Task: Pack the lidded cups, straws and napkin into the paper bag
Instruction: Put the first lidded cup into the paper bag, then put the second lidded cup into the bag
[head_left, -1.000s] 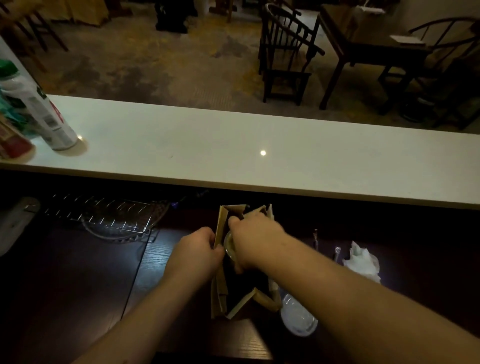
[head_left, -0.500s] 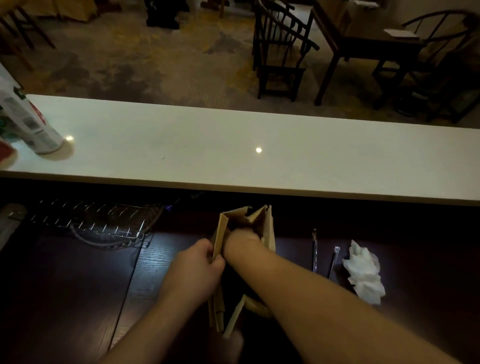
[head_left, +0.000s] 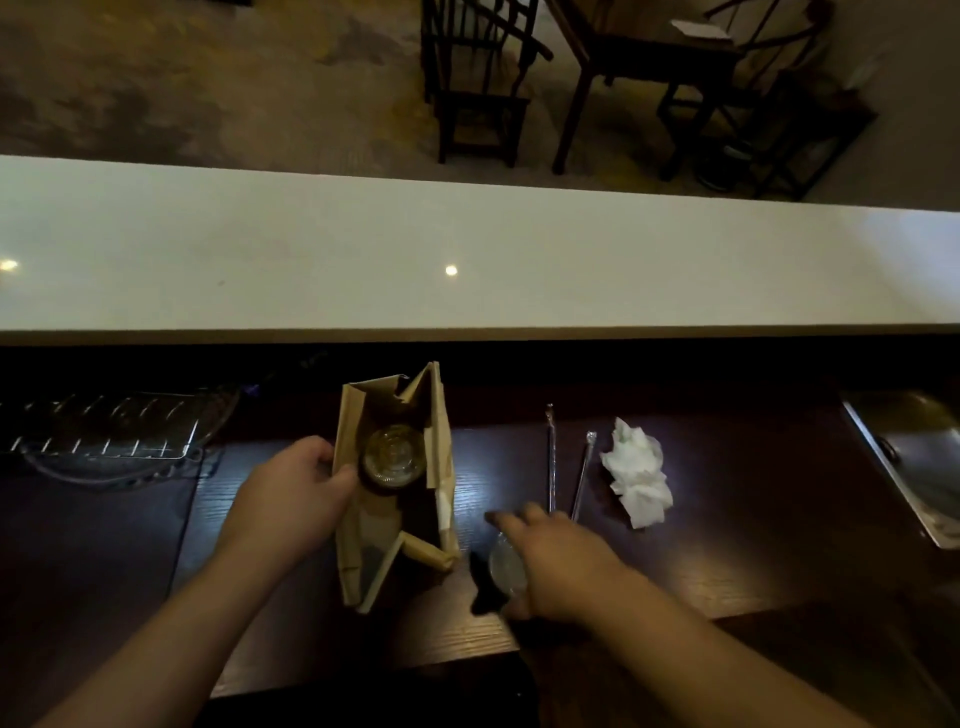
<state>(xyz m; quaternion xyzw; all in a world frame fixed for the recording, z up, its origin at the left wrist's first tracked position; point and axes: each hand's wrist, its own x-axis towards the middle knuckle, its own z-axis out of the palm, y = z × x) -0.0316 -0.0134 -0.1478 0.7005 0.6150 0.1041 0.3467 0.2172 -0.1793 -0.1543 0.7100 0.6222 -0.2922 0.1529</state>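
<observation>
A brown paper bag (head_left: 441, 467) stands open on the dark wooden worktop. One lidded cup (head_left: 393, 456) sits inside it, its clear lid facing up. My left hand (head_left: 291, 499) pinches the bag's left rim. A second lidded cup (head_left: 505, 571) stands just right of the bag. My right hand (head_left: 563, 566) hovers over it with the fingers stretched out, not closed around it. Two wrapped straws (head_left: 550, 457) (head_left: 583, 475) lie side by side further right. A crumpled white napkin (head_left: 636, 473) lies beyond them.
A long white counter (head_left: 467, 249) runs across behind the worktop. A wire rack (head_left: 104, 431) lies at the left and a metal tray (head_left: 914, 462) at the far right. Dark chairs (head_left: 478, 78) and a table (head_left: 649, 47) stand on the floor beyond.
My right hand has come out of the bag, leaving the first cup inside, and moved right over the second cup. My left hand still holds the bag's rim.
</observation>
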